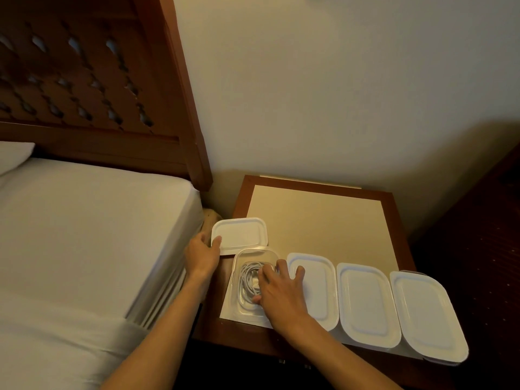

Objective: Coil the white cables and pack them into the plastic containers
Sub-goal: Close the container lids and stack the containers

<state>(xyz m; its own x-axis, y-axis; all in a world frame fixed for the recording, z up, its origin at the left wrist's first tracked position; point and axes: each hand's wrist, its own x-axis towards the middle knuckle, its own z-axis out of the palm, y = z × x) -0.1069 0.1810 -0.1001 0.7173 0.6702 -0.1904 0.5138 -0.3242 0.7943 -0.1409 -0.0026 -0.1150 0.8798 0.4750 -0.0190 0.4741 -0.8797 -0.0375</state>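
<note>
Wooden nightstand (394, 209) against cream wall (337, 94), beside white bed (84, 235).

No text, label, brand, number or sign can be read anywhere in the view. The lids of the plastic containers (365, 302) are plain white, and the table (323, 218) top shows no lettering.

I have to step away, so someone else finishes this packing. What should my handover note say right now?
Left hand: grips the loose white lid at its near-left corner.
Right hand: fingers spread, pressing the coiled cable down in the open container.
Done: three lidded containers stand in a row to its right; their contents can't be seen.
Left: lid this one.
</note>
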